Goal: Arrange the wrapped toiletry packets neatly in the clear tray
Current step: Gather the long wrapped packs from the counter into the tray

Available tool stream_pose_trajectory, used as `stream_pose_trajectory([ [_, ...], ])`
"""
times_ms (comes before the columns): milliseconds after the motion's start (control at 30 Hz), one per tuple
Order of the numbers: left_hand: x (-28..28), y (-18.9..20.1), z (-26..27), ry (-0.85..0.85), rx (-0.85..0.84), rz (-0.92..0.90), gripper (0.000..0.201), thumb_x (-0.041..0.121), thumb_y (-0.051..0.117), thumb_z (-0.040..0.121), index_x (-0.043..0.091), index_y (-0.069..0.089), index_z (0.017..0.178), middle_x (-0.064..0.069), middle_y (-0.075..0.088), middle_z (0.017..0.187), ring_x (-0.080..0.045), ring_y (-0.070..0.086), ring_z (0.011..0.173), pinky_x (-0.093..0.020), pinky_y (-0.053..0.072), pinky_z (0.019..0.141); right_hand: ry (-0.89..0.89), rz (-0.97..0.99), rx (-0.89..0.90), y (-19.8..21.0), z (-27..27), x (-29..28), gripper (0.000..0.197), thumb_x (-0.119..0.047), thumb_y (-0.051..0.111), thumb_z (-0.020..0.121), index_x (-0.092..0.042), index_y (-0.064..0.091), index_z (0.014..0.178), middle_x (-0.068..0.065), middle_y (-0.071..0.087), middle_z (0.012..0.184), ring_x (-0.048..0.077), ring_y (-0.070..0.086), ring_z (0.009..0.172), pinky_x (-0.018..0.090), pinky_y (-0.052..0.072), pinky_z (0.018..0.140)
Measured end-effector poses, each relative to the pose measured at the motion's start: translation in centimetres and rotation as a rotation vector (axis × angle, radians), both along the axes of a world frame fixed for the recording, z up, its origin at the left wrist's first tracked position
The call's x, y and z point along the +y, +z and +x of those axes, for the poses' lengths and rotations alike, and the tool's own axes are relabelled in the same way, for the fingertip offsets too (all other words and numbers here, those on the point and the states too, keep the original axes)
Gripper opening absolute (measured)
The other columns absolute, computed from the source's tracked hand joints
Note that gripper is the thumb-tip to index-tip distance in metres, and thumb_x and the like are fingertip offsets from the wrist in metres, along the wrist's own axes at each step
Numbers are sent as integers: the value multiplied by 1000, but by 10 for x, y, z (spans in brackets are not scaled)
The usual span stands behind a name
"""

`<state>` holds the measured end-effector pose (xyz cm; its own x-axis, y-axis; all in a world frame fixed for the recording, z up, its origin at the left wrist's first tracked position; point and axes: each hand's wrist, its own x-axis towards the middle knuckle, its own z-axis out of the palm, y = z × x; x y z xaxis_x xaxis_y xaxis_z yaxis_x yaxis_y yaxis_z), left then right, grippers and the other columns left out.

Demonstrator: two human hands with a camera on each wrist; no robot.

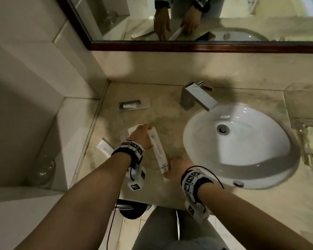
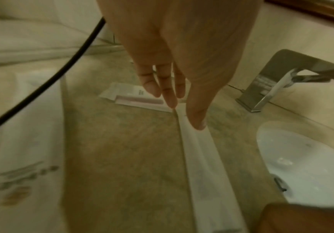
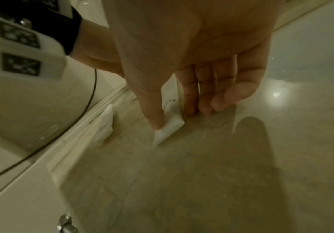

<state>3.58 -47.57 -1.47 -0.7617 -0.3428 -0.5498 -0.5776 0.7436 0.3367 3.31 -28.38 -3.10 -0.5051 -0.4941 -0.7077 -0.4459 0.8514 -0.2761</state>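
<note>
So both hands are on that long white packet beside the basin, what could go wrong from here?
1. The long white packet is held only at its ends, by the left hand and right hand; it could sag or slip.
2. It lies close to the sink, so a slip might drop it in.
3. The clear tray sits beyond the basin, so the carry crosses it.

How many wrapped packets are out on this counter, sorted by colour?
White: 3 (long packet held by left hand and right hand; half-hidden packet beneath the left hand; edge packet at the counter rim)
Clear packet, dark contents: 1
Total: 4
</note>
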Motion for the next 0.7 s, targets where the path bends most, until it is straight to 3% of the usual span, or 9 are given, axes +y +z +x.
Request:
stream_pose_trajectory([
  [133, -1, -16, -21, -74, -119, 26, 94, 19, 83, 72, 14, 27, 147, -14, 34, 145, -33, 49, 126, -44, 46, 103, -57, -19, -4, -5, 11, -2, 23, -36, 62, 86, -17, 64, 100, 5, 63, 94, 21, 54, 75, 29, 40, 66],
  [267, -9, -22, -27, -64, -131, -13, 91, 22, 82, 73, 17, 28, 147, -16, 29, 145, -38, 48, 124, -44, 46, 103, -178, -78, -52, -15, 19, -3, 17, -32, 63, 85, -16, 61, 93, 2, 59, 86, 20, 54, 69, 28, 37, 55],
  [367, -20, -22, -27, -94, -132, -22, 75, 28, 77, 79, 22, 38, 143, -17, 30, 144, -39, 48, 124, -41, 43, 106, -224, -115, -104, -9, 16, 5, 23, -29, 64, 86, -10, 66, 99, 5, 62, 87, 22, 57, 77, 28, 39, 63],
  [433, -25, -19, -24, -105, -79, -35, 57, 28, 75, 79, 21, 53, 131, -15, 36, 138, -36, 51, 120, -35, 44, 104, -229, -154, -80, -4, 10, 16, 20, -31, 62, 88, -11, 63, 92, 4, 59, 83, 23, 57, 79, 28, 38, 65],
  [533, -22, -12, -21, -167, -29, -26, 42, 22, 78, 76, 16, 65, 115, -13, 45, 127, -31, 54, 113, -29, 44, 93, -285, -206, -34, -1, 2, 32, 19, -34, 64, 86, -15, 65, 87, 7, 67, 83, 26, 64, 79, 32, 48, 67],
  [633, -8, -8, -21, -173, -36, 65, 38, 22, 78, 77, 16, 66, 113, -7, 59, 124, -26, 58, 112, -24, 43, 86, -426, -267, -39, 7, -3, 55, 18, -32, 70, 83, -17, 71, 91, 6, 74, 81, 21, 70, 67, 36, 60, 69],
  [700, 1, -8, -20, -145, -49, 141, 41, 18, 77, 78, 15, 64, 117, -4, 64, 123, -24, 60, 113, -24, 45, 86, -482, -300, -19, 11, -6, 72, 12, -32, 73, 82, -21, 70, 86, 3, 74, 75, 15, 69, 55, 27, 59, 61],
])
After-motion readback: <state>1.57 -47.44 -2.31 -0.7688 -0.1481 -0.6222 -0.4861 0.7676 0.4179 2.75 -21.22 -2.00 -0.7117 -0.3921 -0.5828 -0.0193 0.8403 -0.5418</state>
